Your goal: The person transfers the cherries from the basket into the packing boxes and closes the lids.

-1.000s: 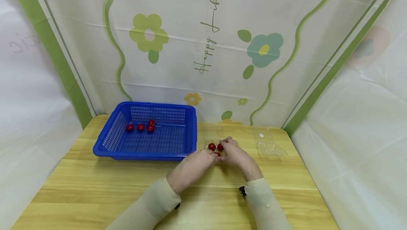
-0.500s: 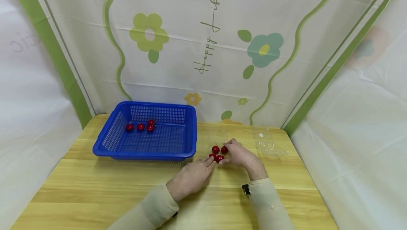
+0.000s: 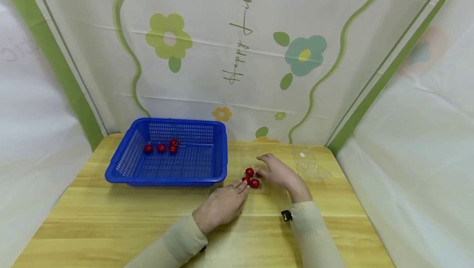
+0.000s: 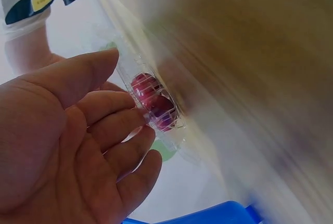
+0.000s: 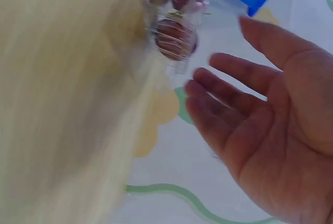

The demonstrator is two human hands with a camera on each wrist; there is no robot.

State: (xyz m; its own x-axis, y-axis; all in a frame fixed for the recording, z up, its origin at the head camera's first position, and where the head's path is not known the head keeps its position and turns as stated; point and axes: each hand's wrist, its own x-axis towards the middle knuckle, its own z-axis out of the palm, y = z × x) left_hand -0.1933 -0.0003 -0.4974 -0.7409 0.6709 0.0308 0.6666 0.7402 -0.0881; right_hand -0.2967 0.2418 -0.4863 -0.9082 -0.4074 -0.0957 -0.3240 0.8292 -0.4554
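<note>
A clear plastic clamshell box [image 3: 264, 189] with several red cherries [image 3: 254, 183] in it stands on the table, its see-through lid folded back. My left hand [image 3: 222, 205] is at the box's near left side, straight fingertips over the nearest cherry. In the left wrist view, its relaxed fingers [image 4: 117, 122] overlap the box, whose ribbed wall shows red fruit behind it. To the right of the box, my right hand [image 3: 282, 174] has loosely spread fingers and holds nothing; it partly hides one cherry. The right wrist view shows these fingers [image 5: 223, 91] apart from the box wall.
A blue plastic basket [image 3: 207, 177] with several cherries [image 3: 161, 147] stands on the left of the wooden table [image 3: 122, 218]. Another clear box [image 3: 314, 171] lies at the right. A patterned curtain [image 3: 200, 82] hangs behind the table's far edge.
Both hands were close together around the cherries. The left hand has drawn back slightly; the right hand's fingers have spread and lifted away, uncovering more of the box. The head view has shifted slightly.
</note>
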